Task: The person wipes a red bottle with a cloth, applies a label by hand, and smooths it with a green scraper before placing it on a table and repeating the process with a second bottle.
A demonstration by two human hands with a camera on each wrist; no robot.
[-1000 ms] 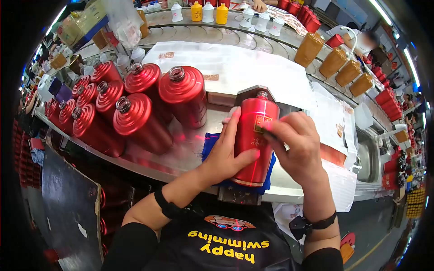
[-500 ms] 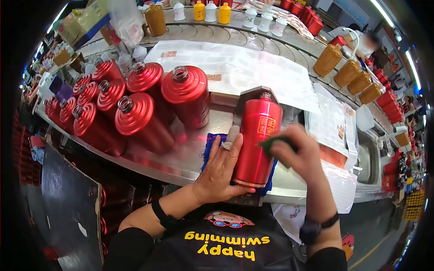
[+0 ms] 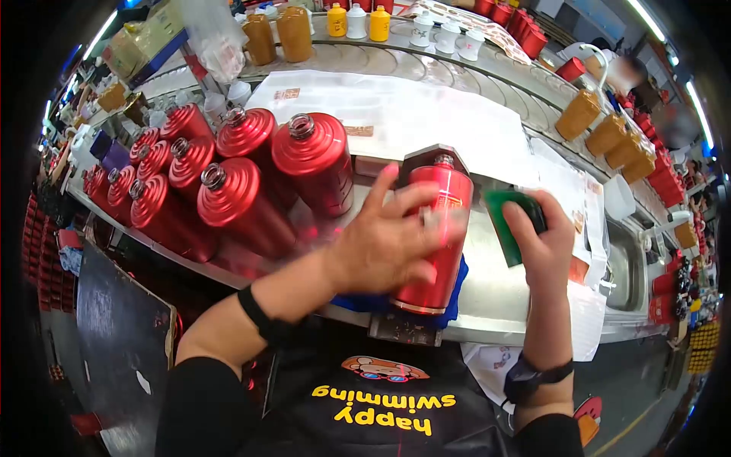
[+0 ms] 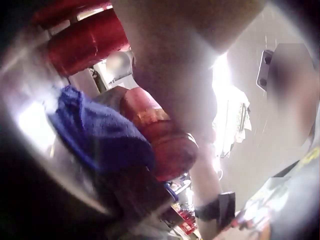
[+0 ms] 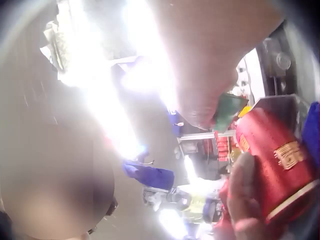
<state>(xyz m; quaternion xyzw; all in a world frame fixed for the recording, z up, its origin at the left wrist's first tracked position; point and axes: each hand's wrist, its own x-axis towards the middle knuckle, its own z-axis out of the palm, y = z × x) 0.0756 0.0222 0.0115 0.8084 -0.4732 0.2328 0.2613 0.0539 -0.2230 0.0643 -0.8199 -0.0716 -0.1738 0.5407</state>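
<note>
A red bottle (image 3: 428, 279) with gold characters lies in a dark holder (image 3: 411, 161) over a blue cloth (image 3: 455, 295). Across its middle is my left hand (image 3: 384, 247), blurred, fingers spread and one fingertip wrapped in something pale; whether it touches the bottle is unclear. Right of the bottle and apart from it, my right hand (image 3: 550, 240) grips a flat green piece (image 3: 504, 227) and a dark one between thumb and fingers. The right wrist view shows the bottle (image 5: 275, 160), the green piece (image 5: 230, 112) and left fingers alongside. Blue cloth (image 4: 105, 132) shows in the left wrist view.
Several red bottles (image 3: 311, 152) stand at the left of the metal counter. White sheets (image 3: 388, 110) cover its back. Behind, a conveyor (image 3: 426, 65) carries white, yellow and brown bottles. A sink (image 3: 624, 266) is at right, and a person (image 3: 620, 75) sits beyond.
My right hand has drawn back rightward off the bottle with the green piece. My left hand has lifted from the bottle's left side to across it. Brown bottles on the conveyor have shifted right.
</note>
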